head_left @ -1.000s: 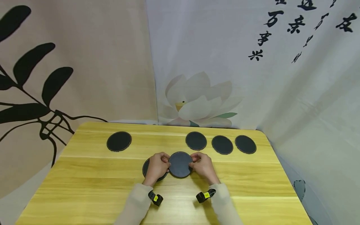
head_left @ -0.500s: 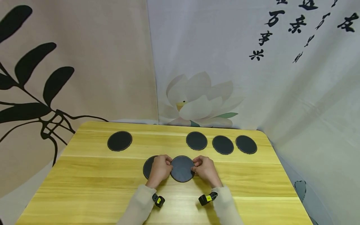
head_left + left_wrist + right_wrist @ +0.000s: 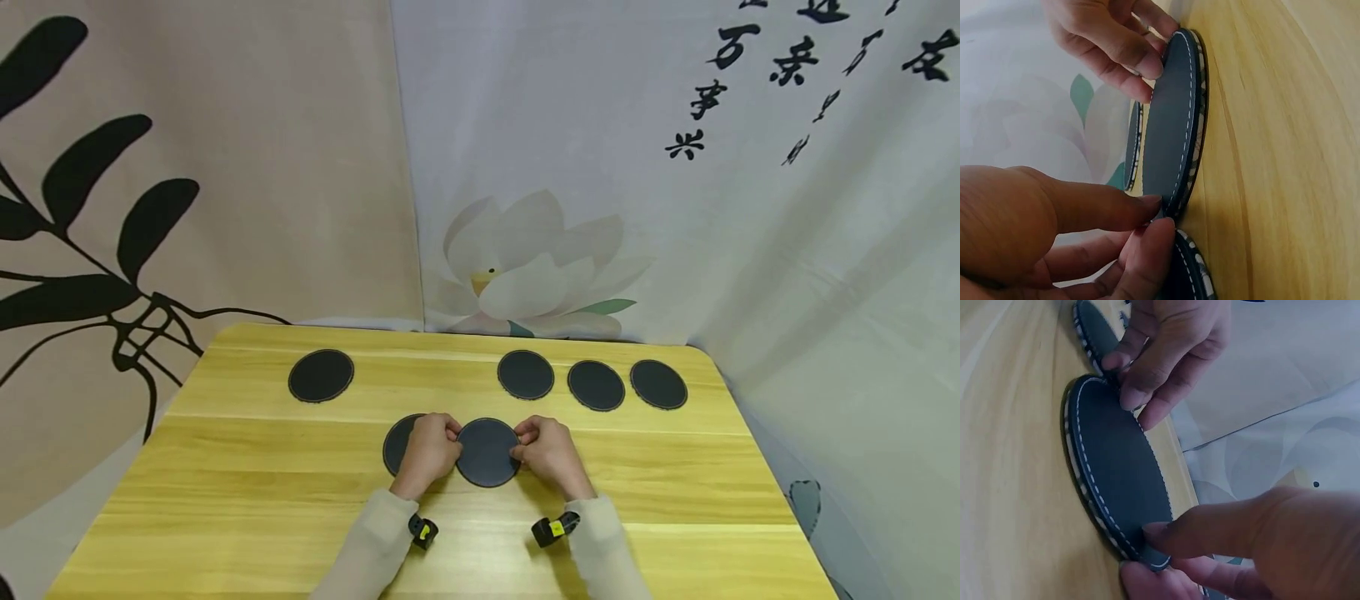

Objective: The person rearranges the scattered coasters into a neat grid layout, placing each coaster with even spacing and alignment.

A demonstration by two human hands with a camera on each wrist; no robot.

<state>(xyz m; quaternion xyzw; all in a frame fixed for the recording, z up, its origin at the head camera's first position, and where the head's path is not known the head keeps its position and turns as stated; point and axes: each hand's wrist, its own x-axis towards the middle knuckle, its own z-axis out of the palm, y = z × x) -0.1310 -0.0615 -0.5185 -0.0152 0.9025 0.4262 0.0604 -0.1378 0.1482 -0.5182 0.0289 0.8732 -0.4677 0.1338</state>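
Observation:
A round dark coaster (image 3: 487, 452) with pale stitching round its rim lies at the middle of the table, between both hands. My left hand (image 3: 430, 452) pinches its left edge, the thumb on the top face in the left wrist view. At the opposite edge my right hand (image 3: 551, 454) pinches it too, with the thumb on top and a fingertip at the rim in the right wrist view. A second coaster (image 3: 397, 444) lies just left, partly hidden beneath my left hand. The two coasters sit side by side, close at their edges.
Another coaster (image 3: 321, 376) lies at the back left of the wooden table (image 3: 262, 500). Toward the back right is a row: a first coaster (image 3: 526, 375), a middle coaster (image 3: 596, 386) and an end coaster (image 3: 658, 384). A printed curtain (image 3: 300, 167) hangs behind the table.
Both hands have brought the pinched coaster slightly toward the person and to the right, mostly in the first half second. Since then it has hardly moved. The other coasters stay in place.

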